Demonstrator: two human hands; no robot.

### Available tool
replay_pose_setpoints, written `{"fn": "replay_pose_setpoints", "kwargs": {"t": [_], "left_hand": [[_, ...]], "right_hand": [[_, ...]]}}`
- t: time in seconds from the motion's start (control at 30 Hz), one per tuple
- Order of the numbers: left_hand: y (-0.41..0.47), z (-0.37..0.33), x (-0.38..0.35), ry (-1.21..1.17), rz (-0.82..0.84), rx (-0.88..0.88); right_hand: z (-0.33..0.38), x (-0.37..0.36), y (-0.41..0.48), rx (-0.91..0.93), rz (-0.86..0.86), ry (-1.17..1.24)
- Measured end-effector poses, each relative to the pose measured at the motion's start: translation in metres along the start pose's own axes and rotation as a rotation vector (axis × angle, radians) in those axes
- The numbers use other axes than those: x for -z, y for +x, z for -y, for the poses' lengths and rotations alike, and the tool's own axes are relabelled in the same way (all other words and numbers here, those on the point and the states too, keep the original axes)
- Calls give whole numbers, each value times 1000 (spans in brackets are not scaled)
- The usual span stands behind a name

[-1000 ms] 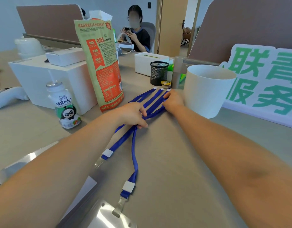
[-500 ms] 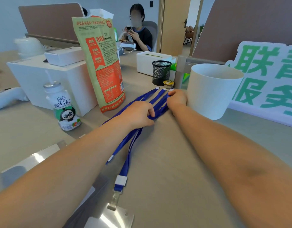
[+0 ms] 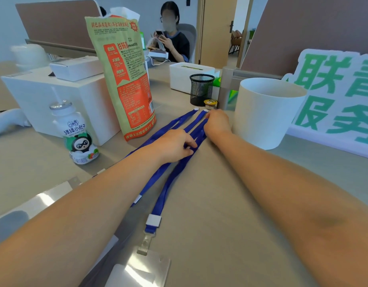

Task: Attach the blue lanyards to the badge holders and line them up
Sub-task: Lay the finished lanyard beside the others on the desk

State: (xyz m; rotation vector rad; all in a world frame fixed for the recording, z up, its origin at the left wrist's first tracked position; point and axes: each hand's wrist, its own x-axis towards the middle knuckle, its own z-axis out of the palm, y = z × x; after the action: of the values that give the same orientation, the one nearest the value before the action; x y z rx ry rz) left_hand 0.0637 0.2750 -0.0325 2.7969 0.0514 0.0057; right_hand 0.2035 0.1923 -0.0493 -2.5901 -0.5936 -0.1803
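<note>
The blue lanyards (image 3: 167,193) lie fanned on the table (image 3: 210,204), their far ends near the black mesh cup (image 3: 201,90); one near end is clipped to a clear badge holder (image 3: 141,270) at the front. The left hand (image 3: 174,147) curls its fingers onto the straps mid-length, pinching them; the right hand (image 3: 217,123) covers the far ends, knuckles up, grip impossible to tell. A white tub (image 3: 266,117) stands just right of it.

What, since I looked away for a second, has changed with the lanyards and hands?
The nearer blue lanyard, bent and splayed out a second ago, has been drawn straighter and close beside the other lanyard; its clip end pulled slightly away from the person. The left hand and right hand stayed on the far straps; bag, bottle and cup unmoved.
</note>
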Motion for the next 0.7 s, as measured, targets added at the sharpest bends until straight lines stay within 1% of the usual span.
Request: {"fn": "replay_pose_setpoints", "kwargs": {"t": [0.07, 0.2, 0.4, 0.5, 0.63, 0.7], "left_hand": [[-3, 1, -1, 2, -22, -14], [-12, 2, -2, -15, -79, -10], [-40, 4, 5, -35, -46, 18], [-60, 4, 7, -59, -9, 34], [-85, 4, 4, -124, 51, 57], [-95, 3, 3, -130, 53, 65]], "right_hand": [[1, 3, -7, 75, 5, 18], [0, 11, -27, 239, 163, -72], [3, 18, -61, 397, 248, -82], [4, 15, -73, 394, 249, -107], [1, 14, -81, 327, 215, -171], [-1, 16, -83, 296, 200, -177]]}}
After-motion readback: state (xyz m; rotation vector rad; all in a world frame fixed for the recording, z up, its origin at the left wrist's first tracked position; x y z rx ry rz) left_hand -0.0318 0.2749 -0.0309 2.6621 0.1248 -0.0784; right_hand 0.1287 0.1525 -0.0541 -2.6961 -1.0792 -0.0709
